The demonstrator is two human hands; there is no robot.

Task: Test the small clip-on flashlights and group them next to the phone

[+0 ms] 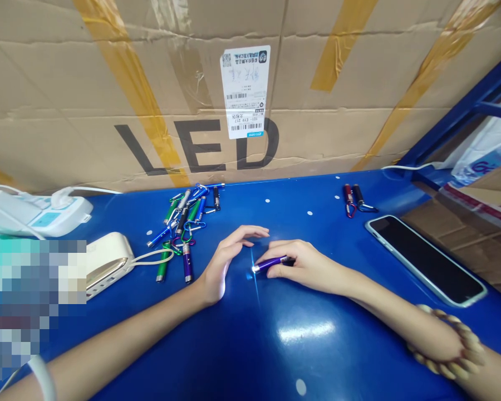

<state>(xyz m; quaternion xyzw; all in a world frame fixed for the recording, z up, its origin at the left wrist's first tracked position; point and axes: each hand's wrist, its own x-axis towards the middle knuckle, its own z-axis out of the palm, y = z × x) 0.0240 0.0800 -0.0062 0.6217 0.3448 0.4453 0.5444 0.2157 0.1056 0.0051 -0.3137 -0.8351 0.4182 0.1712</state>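
Observation:
A small purple flashlight (271, 264) is pinched between the fingers and thumb of my right hand (294, 260). Its lit end points left, throwing white light onto the palm side of my left hand (225, 262). That left hand rests on its edge on the blue table (250, 345), fingers apart and curved, holding nothing. Left of it lies a pile of small flashlights (187, 214) in blue, green, black and silver, with carabiner clips. Nearest to my left wrist is another purple flashlight (187, 263), beside a green flashlight (162, 264).
A red flashlight (348, 193) and a black flashlight (358, 194) lie at the back right. Near them is a phone (426, 259). On the left sit a white power bank (111, 250) and a power strip (73, 214) with cables. A large cardboard box (192, 78) walls off the back.

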